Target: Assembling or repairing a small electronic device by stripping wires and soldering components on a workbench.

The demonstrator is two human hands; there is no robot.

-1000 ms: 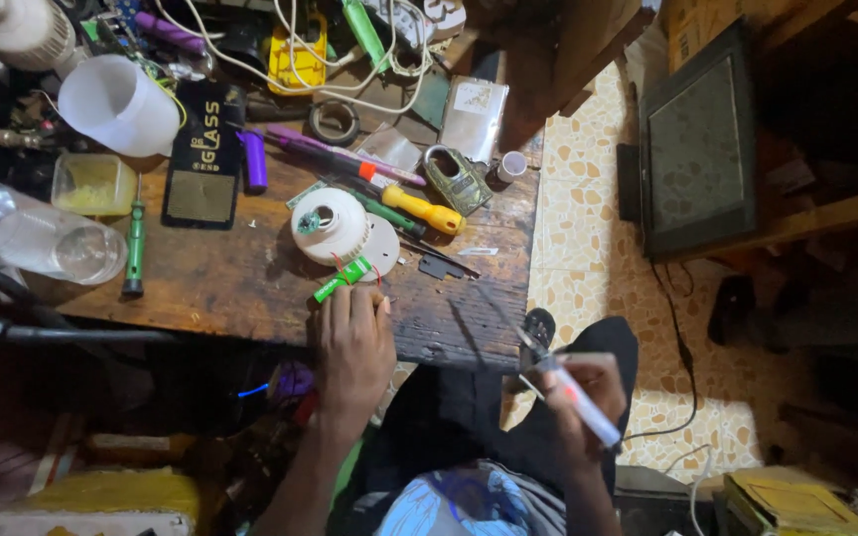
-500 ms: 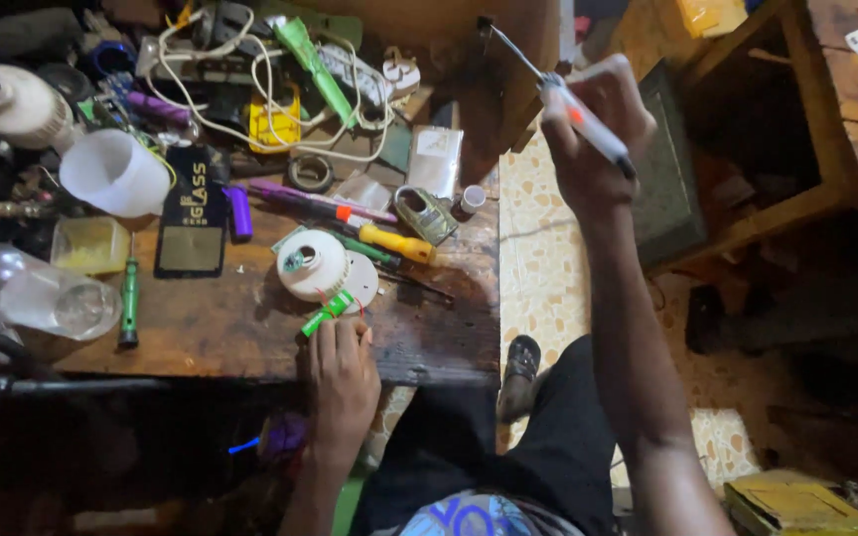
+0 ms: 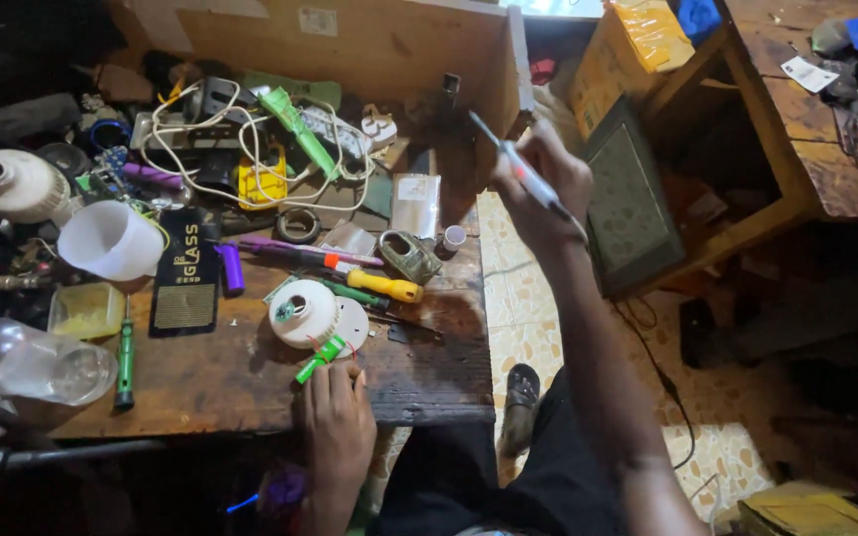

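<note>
Left hand: the left hand [image 3: 338,425] rests at the near edge of the wooden workbench [image 3: 250,382], fingers held loosely together and pointing away from the body, fingertips touching the green strip [image 3: 320,359]; it grips nothing that I can make out.
Right hand: the right hand [image 3: 546,184] is raised off the bench's right end, over the floor, closed around a soldering iron [image 3: 526,175] held like a pen.
Soldering iron: white and red body with a thin dark tip slanting up and to the left, toward the wooden board [image 3: 369,45] at the back of the bench.
Green strip: small, bright green, lying tilted just beside the white bulb housing [image 3: 302,313] and the white disc [image 3: 353,326].
Bulb housing: round, white, open top with parts inside, standing near the front middle of the bench.
Nearby tools: a yellow-handled screwdriver [image 3: 389,287] behind the housing; a green screwdriver [image 3: 125,359] well to the left.
Left side of bench: a white plastic cup [image 3: 111,240] lying on its side, a black flat packet [image 3: 185,274], a clear bottle [image 3: 37,365].
Back of bench: white cables [image 3: 201,149] tangled around a yellow part [image 3: 262,184].
Floor: patterned tiles [image 3: 520,308] with a dark sandal [image 3: 521,395] beside the person's leg.
</note>
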